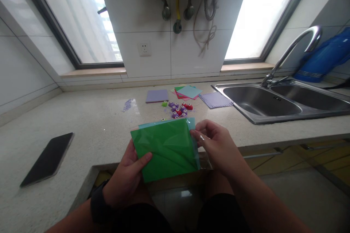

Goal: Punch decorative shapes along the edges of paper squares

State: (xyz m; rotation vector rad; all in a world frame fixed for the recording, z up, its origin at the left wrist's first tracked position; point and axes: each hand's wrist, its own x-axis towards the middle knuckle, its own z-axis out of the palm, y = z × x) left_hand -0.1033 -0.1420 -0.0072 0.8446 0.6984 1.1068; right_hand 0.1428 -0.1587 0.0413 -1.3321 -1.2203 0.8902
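Observation:
A clear plastic sleeve with green paper [166,153] at its front hangs over the counter's front edge, light-blue sheets showing behind the green. My left hand [133,165] grips its lower left side, thumb on the front face. At the right edge, the fingers of my right hand [214,143] pinch the clear film. Just beyond the sleeve lie several small purple craft punches [175,108] and red craft punches [189,106], with a green punch [164,104] to their left. The sleeve's top edge partly hides the nearest punches.
Behind the punches lie a stack of lilac paper [156,96], fanned coloured sheets [188,91] and a lilac sheet with a punched border [216,99]. Purple paper bits [127,105] and a dark tablet-like slab [47,159] are left. A steel sink [259,119] with a faucet [290,49] stands right.

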